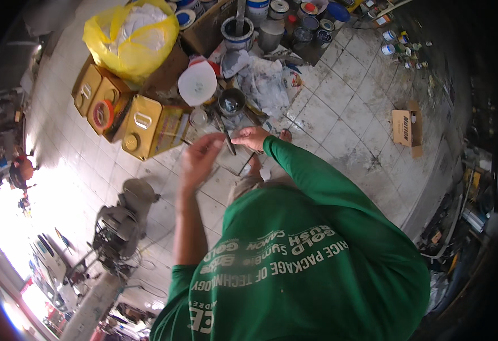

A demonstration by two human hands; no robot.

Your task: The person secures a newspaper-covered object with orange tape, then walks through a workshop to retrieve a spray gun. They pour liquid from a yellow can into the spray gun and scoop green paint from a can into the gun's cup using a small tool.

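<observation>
My right hand (251, 137), in a green sleeve, pinches a thin dark stick (227, 138) that slants over the tiled floor. My left hand (199, 157) is raised beside it, blurred, with its fingertips curled against the stick's left side. I cannot tell whether they grip it. A second thin dark rod (246, 165) lies just below the hands. A small open dark can (232, 103) stands on the floor just beyond the stick, next to a round white lid (197, 83).
Yellow metal canisters (147, 126) and a yellow plastic bag (132, 37) stand at the upper left. Crumpled cloth (267, 82) and several paint cans (237, 33) lie beyond. A cardboard box (406, 127) sits at right, a grey motor (121, 221) at lower left.
</observation>
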